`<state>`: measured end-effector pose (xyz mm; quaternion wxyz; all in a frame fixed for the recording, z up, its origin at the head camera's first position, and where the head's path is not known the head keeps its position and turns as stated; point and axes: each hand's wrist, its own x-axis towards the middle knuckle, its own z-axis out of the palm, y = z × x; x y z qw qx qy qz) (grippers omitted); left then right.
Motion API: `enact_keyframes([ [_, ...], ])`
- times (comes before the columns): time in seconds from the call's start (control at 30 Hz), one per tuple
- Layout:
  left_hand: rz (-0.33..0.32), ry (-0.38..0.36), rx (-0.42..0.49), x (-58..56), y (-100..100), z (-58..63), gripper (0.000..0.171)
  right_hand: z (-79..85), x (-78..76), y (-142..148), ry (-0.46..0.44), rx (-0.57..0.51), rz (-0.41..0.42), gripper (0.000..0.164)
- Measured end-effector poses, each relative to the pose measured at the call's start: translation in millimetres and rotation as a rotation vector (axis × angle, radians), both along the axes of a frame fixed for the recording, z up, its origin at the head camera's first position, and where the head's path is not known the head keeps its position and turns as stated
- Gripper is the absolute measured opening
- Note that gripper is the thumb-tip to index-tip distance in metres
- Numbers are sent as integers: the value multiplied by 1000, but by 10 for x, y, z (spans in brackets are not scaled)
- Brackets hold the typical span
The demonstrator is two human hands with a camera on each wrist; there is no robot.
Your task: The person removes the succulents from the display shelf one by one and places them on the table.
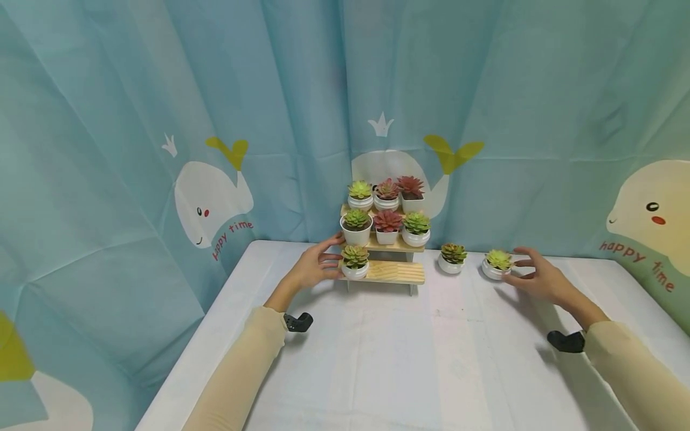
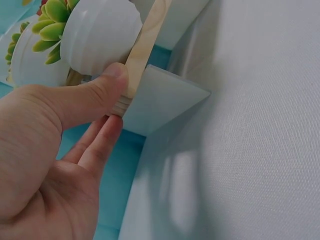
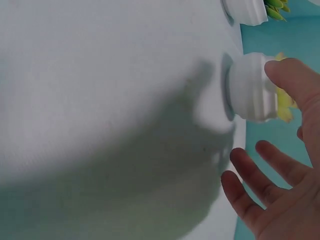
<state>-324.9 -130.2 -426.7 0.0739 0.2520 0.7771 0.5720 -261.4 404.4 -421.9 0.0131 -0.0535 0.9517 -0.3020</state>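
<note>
we've got the left hand (image 1: 312, 267) pinching the end of the lowest board on the wooden stand (image 1: 396, 272), thumb on 1 face and fingertips on the other in the left wrist view. looks to us like it's there to steady things. the thumb tip is right by the green pot (image 1: 355, 264) at the left end of that board, can't tell if they touch.

right hand (image 1: 543, 280) isn't gripping anything as far as we can see: fingers spread, thumb on the near side of the lime-green pot (image 1: 496, 269). in the right wrist view the thumb overlaps its rim but the other fingers are well off it, and we can't tell if there's actual contact. that pot sits upright on the table (image 1: 399, 359), right of the stand, with the darker succulent pot (image 1: 451, 260) between the 2.

we count 3 pots in the top row (image 1: 387, 197), 3 in the middle row (image 1: 387, 227) and just 1 on the bottom board, so we'd guess we're on filling the last step, at the reach-for-a-pot stage. next move probably calls for bringing the fingers in round the white rim, lifting it level, and clearing the darker pot on the way over. we'd keep the stand pinched so it doesn't get nudged.
</note>
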Motion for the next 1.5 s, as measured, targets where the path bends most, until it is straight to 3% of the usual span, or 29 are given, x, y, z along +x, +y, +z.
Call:
enact_keyframes([
  [0.33,15,-1,0,-6,21,18,85,210,65,17,128,126,102,82],
  [0.53,38,-19,-13,9,26,38,86,373,91,-7,146,162,118,83],
  [0.73,32,-19,-6,2,12,20,87,484,110,-54,139,157,129,84],
  [1.5,38,-27,-14,-4,11,11,87,625,136,-440,330,97,153,79],
])
